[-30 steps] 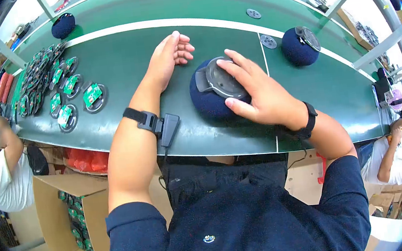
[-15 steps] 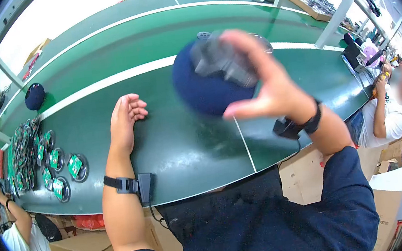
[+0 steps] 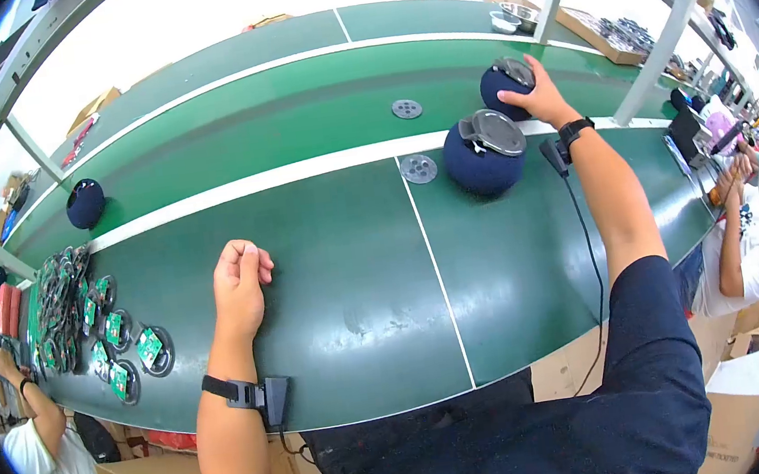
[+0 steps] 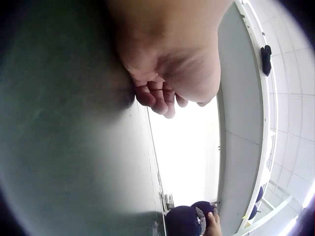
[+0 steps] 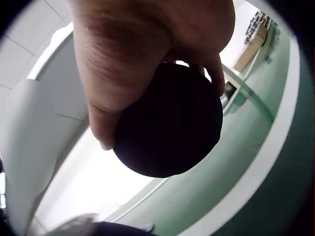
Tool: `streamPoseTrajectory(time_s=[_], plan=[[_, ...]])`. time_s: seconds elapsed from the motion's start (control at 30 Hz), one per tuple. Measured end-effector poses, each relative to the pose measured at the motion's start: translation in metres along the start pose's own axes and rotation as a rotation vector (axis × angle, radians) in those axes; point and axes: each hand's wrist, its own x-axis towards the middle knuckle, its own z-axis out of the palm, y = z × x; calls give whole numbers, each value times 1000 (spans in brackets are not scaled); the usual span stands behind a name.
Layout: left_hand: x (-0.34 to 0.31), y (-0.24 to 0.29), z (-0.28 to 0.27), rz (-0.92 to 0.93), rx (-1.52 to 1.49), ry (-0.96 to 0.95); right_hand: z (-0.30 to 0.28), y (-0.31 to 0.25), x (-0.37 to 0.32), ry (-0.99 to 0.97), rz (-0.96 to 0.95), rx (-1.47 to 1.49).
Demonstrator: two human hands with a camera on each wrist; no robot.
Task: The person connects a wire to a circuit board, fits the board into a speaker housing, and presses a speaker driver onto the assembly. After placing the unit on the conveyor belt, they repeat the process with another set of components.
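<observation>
My right hand (image 3: 547, 98) grips a navy, round, fabric-covered unit (image 3: 497, 98) with a dark plastic cap, beyond the white rail at the back right. In the right wrist view, thumb and fingers wrap around the sides of its dark round body (image 5: 170, 128). A second navy round unit (image 3: 482, 167) with a similar cap (image 3: 493, 133) sits just in front of it, overlapping it in the head view. On the left, my left hand (image 3: 241, 290) lies on the green table with loosely curled fingers and holds nothing; its palm (image 4: 167, 54) shows in the left wrist view.
Two grey discs with holes lie left of the units, one on the table (image 3: 419, 169), one beyond the rail (image 3: 407, 108). At left are several green circuit boards on black rings (image 3: 155, 351), a heap of dark parts (image 3: 60, 306) and another navy unit (image 3: 86, 205). A metal post (image 3: 656, 37) rises at right.
My right hand has lifted the navy unit from the table before me and carried it away to the back right, past the rail. My left hand stays on the table. The head view has shifted.
</observation>
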Motion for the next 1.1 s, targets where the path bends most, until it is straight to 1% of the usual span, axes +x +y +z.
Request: streamPoseTrajectory(time_s=[0.1, 0.17, 0.2, 0.27, 0.3, 0.37, 0.4, 0.47, 0.5, 0.53, 0.57, 0.6, 0.63, 0.67, 0.73, 0.77, 0.8, 0.83, 0.87, 0.93, 1.0, 1.07, 1.1], plan=[[0, -1, -1, -17, -12, 43, 17, 1, 4, -25, 14, 11], [0, 1, 1, -40, -33, 24, 20, 4, 8, 39, 54, -15], [0, 1, 2, -39, -31, 23, 21, 7, 9, 40, 54, -13], [-1, 2, 4, -11, -40, 20, 23, 11, 9, 119, 52, -91], [-1, 0, 2, -14, -36, 26, 22, 17, 12, 160, -2, -150], [0, -7, -3, 35, -17, -51, 16, 14, 9, 239, -91, -249], [-1, -4, -2, 24, -13, -27, 9, 12, 8, 336, -205, -287], [-1, 3, 2, 15, 54, -34, -7, -18, -9, 435, -193, -198], [0, 1, 2, 30, 51, -51, -13, -31, -19, 455, -183, -114], [1, -2, 1, 46, 50, -69, -16, -46, -33, 409, -168, 63], [3, -4, 1, 53, 66, -79, -18, -50, -45, 283, -184, 236], [3, -5, 1, 61, 83, -96, -23, -64, -63, 112, -135, 254], [2, -5, 1, 48, 91, -74, -23, -62, -74, -3, -117, 251], [3, -4, 3, 39, 63, -75, -15, -73, -88, -16, -124, 259], [4, -6, 0, 35, 20, -104, -6, -100, -120, -80, 78, 322], [5, -9, -1, 47, 2, -102, -2, -106, -128, -129, 88, 287], [7, -12, 2, 61, -21, -110, 5, -110, -135, -178, 23, 256], [7, -11, 2, 35, -16, -108, 7, -118, -139, -170, -42, 107], [8, -14, 2, 68, -42, -127, 13, -125, -145, -150, -28, 156], [7, -8, 2, 52, -36, -136, 25, -115, -145, -65, -54, 197], [6, -3, 2, 55, -40, -179, 31, -114, -148, -46, -25, 231], [5, 0, 0, 57, -34, -223, 35, -121, -153, 37, -17, 199], [4, 1, 1, 53, -17, -218, 41, -114, -151, 96, -13, 188]])
